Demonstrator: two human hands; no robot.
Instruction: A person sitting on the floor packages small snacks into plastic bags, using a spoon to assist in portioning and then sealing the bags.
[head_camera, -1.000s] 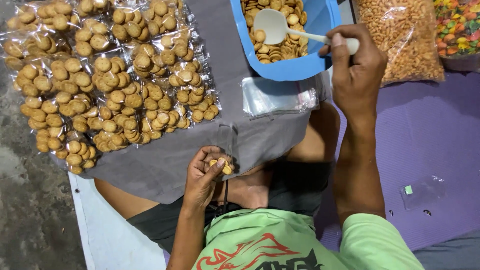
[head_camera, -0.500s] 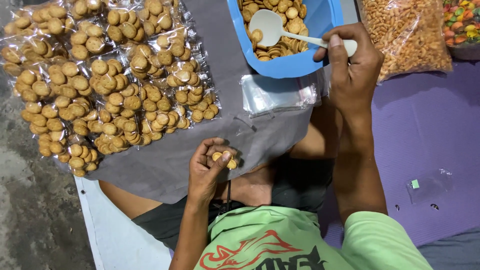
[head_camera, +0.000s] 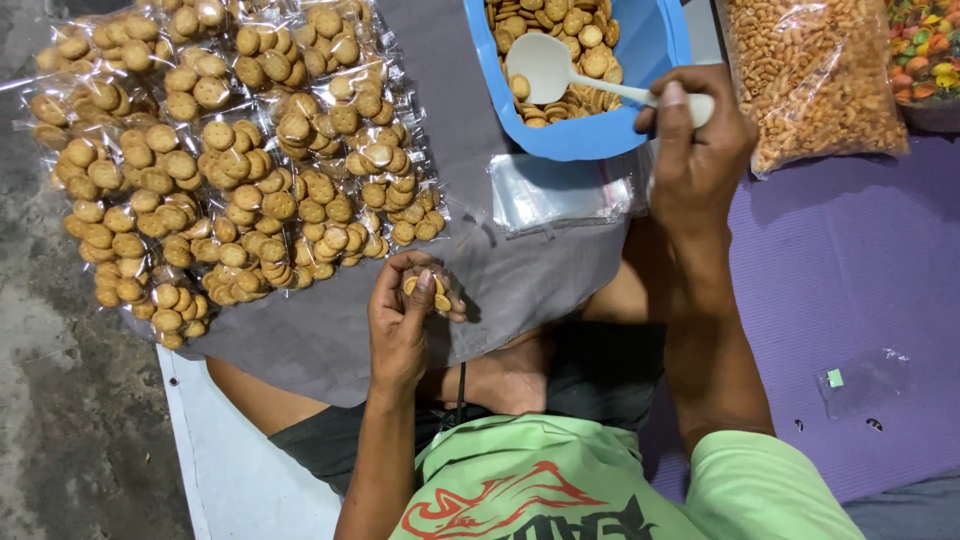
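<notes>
My left hand (head_camera: 405, 315) grips a small clear bag of round biscuits (head_camera: 432, 290) just above the grey cloth (head_camera: 500, 270) over my lap. My right hand (head_camera: 695, 150) holds the handle of a white spoon (head_camera: 560, 72), whose bowl rests in the blue tub (head_camera: 640, 130) of loose biscuits. A flat stack of empty clear bags (head_camera: 560, 195) lies on the cloth below the tub, between the two hands.
Several filled biscuit packets (head_camera: 220, 170) cover the cloth's left part. A large clear sack of small orange snacks (head_camera: 815, 80) stands at upper right, with coloured sweets (head_camera: 925, 50) beside it. A purple mat (head_camera: 860, 270) with a scrap of plastic (head_camera: 860, 378) is right; concrete floor lies left.
My left hand has closed further around the small biscuit bag and shifted slightly up. My right hand has stayed on the spoon in the tub.
</notes>
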